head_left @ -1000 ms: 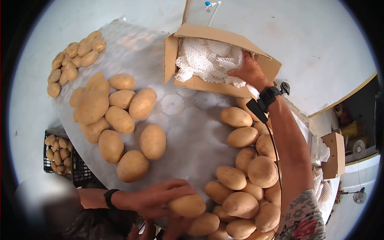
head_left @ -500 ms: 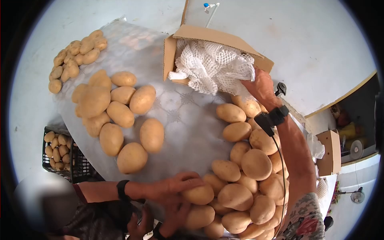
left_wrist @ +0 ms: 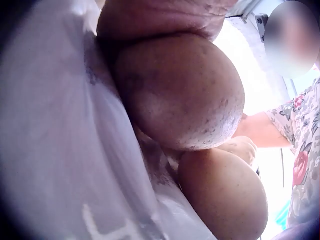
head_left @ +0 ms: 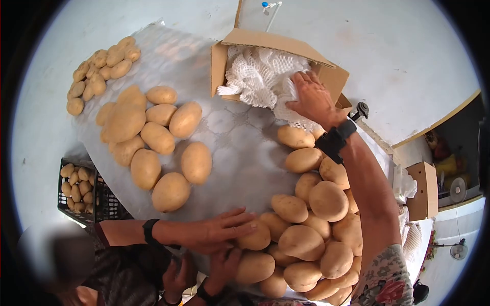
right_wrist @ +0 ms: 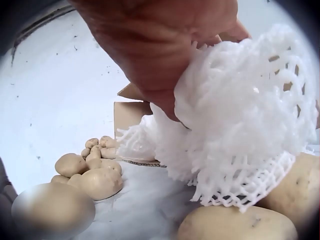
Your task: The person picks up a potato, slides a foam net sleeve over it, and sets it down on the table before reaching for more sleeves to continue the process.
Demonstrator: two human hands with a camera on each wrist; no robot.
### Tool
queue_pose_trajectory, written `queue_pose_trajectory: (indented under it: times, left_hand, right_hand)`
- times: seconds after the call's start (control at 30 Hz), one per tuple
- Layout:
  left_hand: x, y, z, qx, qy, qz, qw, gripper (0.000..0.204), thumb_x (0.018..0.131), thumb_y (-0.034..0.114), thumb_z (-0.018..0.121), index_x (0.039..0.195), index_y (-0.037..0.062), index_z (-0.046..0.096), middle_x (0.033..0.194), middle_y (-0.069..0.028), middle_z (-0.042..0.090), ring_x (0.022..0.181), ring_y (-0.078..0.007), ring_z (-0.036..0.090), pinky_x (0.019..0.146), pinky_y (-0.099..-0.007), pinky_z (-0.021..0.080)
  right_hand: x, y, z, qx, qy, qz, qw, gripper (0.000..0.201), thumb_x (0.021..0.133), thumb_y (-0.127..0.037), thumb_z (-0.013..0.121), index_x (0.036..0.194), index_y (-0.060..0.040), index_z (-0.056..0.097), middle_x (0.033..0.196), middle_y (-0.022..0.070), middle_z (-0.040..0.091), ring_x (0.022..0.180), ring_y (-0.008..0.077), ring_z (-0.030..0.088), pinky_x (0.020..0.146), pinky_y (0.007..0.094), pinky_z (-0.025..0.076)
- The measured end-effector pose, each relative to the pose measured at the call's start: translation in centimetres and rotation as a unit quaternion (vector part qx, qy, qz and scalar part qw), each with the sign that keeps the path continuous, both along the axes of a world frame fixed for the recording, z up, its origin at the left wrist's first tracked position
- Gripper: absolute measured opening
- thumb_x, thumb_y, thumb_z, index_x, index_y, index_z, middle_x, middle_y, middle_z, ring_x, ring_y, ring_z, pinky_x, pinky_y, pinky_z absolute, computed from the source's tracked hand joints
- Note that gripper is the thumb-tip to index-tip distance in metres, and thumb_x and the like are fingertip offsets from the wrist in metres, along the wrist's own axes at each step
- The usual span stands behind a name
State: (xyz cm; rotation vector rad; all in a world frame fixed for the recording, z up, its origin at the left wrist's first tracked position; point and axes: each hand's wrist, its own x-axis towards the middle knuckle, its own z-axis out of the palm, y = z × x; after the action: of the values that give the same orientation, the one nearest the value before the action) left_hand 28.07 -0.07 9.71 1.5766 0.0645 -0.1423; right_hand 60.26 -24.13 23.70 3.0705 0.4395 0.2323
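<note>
My right hand [head_left: 312, 99] holds white foam fruit netting [head_left: 263, 81] at the mouth of an open cardboard box [head_left: 278, 40]. In the right wrist view, the bunched foam netting [right_wrist: 235, 120] presses against the palm and spills out above large potatoes [right_wrist: 237, 223]. My left hand [head_left: 224, 266], low in the head view, grips the near side of a potato [head_left: 255, 268] at the edge of the pile. Seen from the left wrist, the palm [left_wrist: 160, 22] lies against that potato [left_wrist: 180, 90], its fingers hidden. Another person's hand [head_left: 204, 235] rests on the neighbouring potato [head_left: 253, 238].
Loose potatoes [head_left: 157, 137] cover the left part of the table, with smaller ones [head_left: 104, 66] behind. A black crate [head_left: 104, 199] of potatoes stands beside the table. The other person's second hand [head_left: 176, 278] is near the edge. Another carton [head_left: 423, 191] is at right.
My right hand first reaches into the box, draws netting outward, then shifts left over it. The other person's hand sets a potato down beside the pile. My left hand stays by its potato.
</note>
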Motion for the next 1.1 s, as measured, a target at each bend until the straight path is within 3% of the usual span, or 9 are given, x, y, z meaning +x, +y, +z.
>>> queue_pose_trajectory:
  times: [0.13, 0.23, 0.43, 0.57, 0.7, 0.87, 0.93, 0.97, 1.1]
  left_hand:
    - [-0.1, 0.1, -0.2, 0.027, -0.005, -0.005, 1.000, 0.016, 0.084, 0.009, 0.053, 0.091, -0.0010, 0.063, 0.084, -0.0060, 0.064, 0.079, -0.0114, 0.058, 0.071, -0.0267, 0.046]
    - [-0.3, 0.2, -0.6, 0.067, -0.011, -0.009, 0.998, 0.014, 0.082, 0.012, 0.056, 0.088, 0.0027, 0.064, 0.079, -0.0096, 0.065, 0.075, -0.0207, 0.062, 0.072, -0.0321, 0.048]
    - [-0.4, -0.1, -0.7, -0.019, 0.029, -0.009, 0.999, 0.013, 0.086, 0.010, 0.052, 0.088, 0.0005, 0.061, 0.087, -0.0064, 0.064, 0.081, -0.0116, 0.057, 0.073, -0.0267, 0.045]
    - [-0.1, 0.0, -0.5, 0.002, 0.026, 0.002, 1.000, 0.012, 0.083, 0.010, 0.054, 0.086, 0.0002, 0.060, 0.080, -0.0096, 0.063, 0.074, -0.0184, 0.060, 0.069, -0.0299, 0.047]
    - [-0.2, -0.4, -0.6, -0.021, 0.024, 0.014, 0.999, 0.013, 0.084, 0.010, 0.053, 0.086, -0.0009, 0.059, 0.081, -0.0102, 0.063, 0.074, -0.0177, 0.061, 0.068, -0.0297, 0.047]
    - [-0.4, -0.3, -0.7, -0.030, 0.037, 0.014, 0.999, 0.014, 0.086, 0.010, 0.052, 0.087, -0.0010, 0.060, 0.082, -0.0101, 0.064, 0.076, -0.0165, 0.060, 0.070, -0.0293, 0.047]
    - [-0.3, -0.4, -0.7, -0.027, 0.032, 0.020, 0.999, 0.015, 0.086, 0.011, 0.052, 0.088, -0.0009, 0.060, 0.082, -0.0097, 0.064, 0.077, -0.0159, 0.060, 0.070, -0.0292, 0.047]
    - [-0.4, -0.4, -0.8, -0.024, 0.028, 0.019, 0.999, 0.015, 0.086, 0.011, 0.052, 0.088, -0.0009, 0.060, 0.082, -0.0097, 0.064, 0.077, -0.0159, 0.060, 0.070, -0.0291, 0.047]
    - [-0.4, -0.3, -0.6, 0.010, 0.003, 0.017, 1.000, 0.015, 0.087, 0.011, 0.052, 0.088, -0.0006, 0.061, 0.081, -0.0093, 0.064, 0.076, -0.0156, 0.060, 0.069, -0.0287, 0.047]
  right_hand:
    - [1.6, 0.7, -3.8, 0.098, 0.063, -0.032, 0.993, 0.082, 0.066, -0.024, 0.074, 0.136, -0.0106, 0.033, 0.134, 0.0178, 0.039, 0.126, 0.0414, 0.035, 0.103, 0.0487, 0.033]
    - [2.3, 0.7, -4.7, 0.033, 0.071, 0.009, 0.997, 0.072, 0.066, -0.023, 0.072, 0.130, -0.0137, 0.043, 0.129, 0.0167, 0.046, 0.118, 0.0362, 0.045, 0.096, 0.0421, 0.042]
    - [1.9, -1.0, -2.5, 0.117, 0.046, -0.020, 0.992, 0.050, 0.068, -0.024, 0.072, 0.111, -0.0027, 0.059, 0.094, 0.0154, 0.066, 0.085, 0.0287, 0.064, 0.078, 0.0363, 0.049]
    - [1.5, -2.8, 0.2, 0.354, 0.122, -0.085, 0.923, 0.047, 0.069, -0.021, 0.074, 0.107, 0.0017, 0.060, 0.091, 0.0132, 0.065, 0.080, 0.0169, 0.062, 0.074, 0.0280, 0.050]
    - [-0.4, -4.9, 1.4, 0.560, 0.146, -0.062, 0.813, 0.045, 0.070, -0.021, 0.074, 0.107, 0.0010, 0.060, 0.098, 0.0087, 0.064, 0.087, 0.0156, 0.060, 0.078, 0.0287, 0.049]
    - [-2.6, -8.9, 2.3, 0.371, 0.090, 0.146, 0.913, 0.035, 0.083, -0.019, 0.060, 0.112, 0.0013, 0.059, 0.107, 0.0082, 0.063, 0.096, 0.0156, 0.058, 0.086, 0.0298, 0.045]
    - [-5.2, -8.2, 3.9, 0.615, 0.228, 0.055, 0.753, 0.037, 0.084, -0.021, 0.060, 0.114, 0.0012, 0.058, 0.110, 0.0089, 0.062, 0.099, 0.0156, 0.057, 0.089, 0.0294, 0.044]
    - [-5.4, -9.9, 3.0, 0.554, 0.186, 0.040, 0.811, 0.043, 0.083, -0.021, 0.061, 0.120, 0.0016, 0.055, 0.112, 0.0091, 0.061, 0.102, 0.0156, 0.056, 0.091, 0.0290, 0.043]
    - [-8.3, -11.4, 4.2, 0.570, 0.158, 0.097, 0.801, 0.054, 0.082, -0.025, 0.062, 0.126, 0.0027, 0.048, 0.117, 0.0104, 0.059, 0.106, 0.0174, 0.055, 0.093, 0.0296, 0.041]
